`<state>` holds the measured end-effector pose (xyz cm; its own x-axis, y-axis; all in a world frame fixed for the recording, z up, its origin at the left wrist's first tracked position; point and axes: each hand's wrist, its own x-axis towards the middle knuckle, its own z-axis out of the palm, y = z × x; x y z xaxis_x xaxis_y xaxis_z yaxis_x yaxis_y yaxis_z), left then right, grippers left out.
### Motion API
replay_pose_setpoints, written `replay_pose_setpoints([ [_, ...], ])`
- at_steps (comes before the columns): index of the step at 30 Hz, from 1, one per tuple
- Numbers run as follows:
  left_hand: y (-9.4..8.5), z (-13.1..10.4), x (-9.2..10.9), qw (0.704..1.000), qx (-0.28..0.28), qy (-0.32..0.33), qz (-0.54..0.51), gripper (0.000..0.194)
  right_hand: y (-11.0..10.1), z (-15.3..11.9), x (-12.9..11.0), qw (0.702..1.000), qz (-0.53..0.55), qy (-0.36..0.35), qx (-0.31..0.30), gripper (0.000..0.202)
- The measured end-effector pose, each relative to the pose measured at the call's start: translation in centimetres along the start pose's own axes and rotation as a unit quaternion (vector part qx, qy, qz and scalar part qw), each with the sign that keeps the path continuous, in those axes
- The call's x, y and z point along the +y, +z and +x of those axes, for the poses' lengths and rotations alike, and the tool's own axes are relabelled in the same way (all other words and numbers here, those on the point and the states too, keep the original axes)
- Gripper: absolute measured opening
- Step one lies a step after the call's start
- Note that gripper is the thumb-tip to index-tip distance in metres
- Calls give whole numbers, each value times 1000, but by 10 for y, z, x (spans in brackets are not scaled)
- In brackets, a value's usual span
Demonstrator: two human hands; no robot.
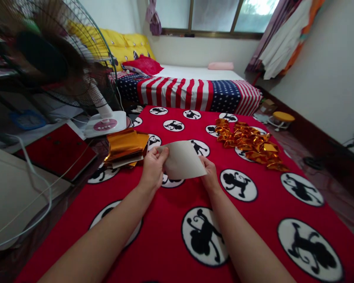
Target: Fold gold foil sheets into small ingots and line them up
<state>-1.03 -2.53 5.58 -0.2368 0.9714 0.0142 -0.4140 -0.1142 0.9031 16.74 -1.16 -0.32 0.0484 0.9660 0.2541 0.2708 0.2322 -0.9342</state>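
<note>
A pale sheet of paper [184,161], slightly curved, is held up above the red cloth between both hands. My left hand [153,167] pinches its left edge, thumb on top. At the right edge, my right hand [208,171] is closed on the sheet, its fingers partly hidden behind the paper. Left of my left hand lies a stack of shiny gold-orange foil paper [126,145], some sheets with the pale side showing. Several folded gold foil pieces [244,139] sit in rows on the cloth at the far right.
A red cloth [165,224] with black monkey figures in white circles covers the surface before me. On the left stands a fan [106,120] with a white base, near a cable [50,188]. A bed [177,92] with a flag-patterned cover is behind; a yellow stool [283,116] stands right.
</note>
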Motion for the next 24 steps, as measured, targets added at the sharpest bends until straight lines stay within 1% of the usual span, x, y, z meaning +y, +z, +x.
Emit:
replay_pose_setpoints([
  [2,4,3,-20,997,38,-31,-54,52,-1,-2,-1,995,95,12,-22,57],
  [4,5,7,-35,993,71,-44,-86,53,-1,-3,-2,986,160,30,-32,59],
  [7,4,7,-46,992,88,-47,-83,50,-1,-2,-3,977,203,52,-21,43],
  [9,3,3,-48,994,79,-52,-57,48,-1,0,-2,974,216,66,12,39],
  [11,1,-4,-44,996,46,-80,-20,50,-1,4,2,970,219,78,72,44],
  [13,-2,-10,-37,988,-30,-147,26,54,-4,8,6,966,207,85,127,50],
  [14,-4,-12,-33,982,-62,-172,41,57,-7,10,8,965,205,87,139,53],
  [15,-7,-13,-29,976,-92,-193,34,56,-9,11,9,964,210,93,136,54],
  [17,-13,-12,-23,968,-129,-213,-18,60,-16,12,9,961,238,111,91,54],
  [19,-19,-8,-19,962,-170,-207,-54,62,-23,12,6,956,261,128,20,52],
  [21,-23,-5,-19,960,-212,-181,-35,63,-28,10,1,957,254,134,-34,47],
  [24,-23,-6,-24,958,-256,-123,43,62,-32,8,-3,960,236,132,-69,44],
])
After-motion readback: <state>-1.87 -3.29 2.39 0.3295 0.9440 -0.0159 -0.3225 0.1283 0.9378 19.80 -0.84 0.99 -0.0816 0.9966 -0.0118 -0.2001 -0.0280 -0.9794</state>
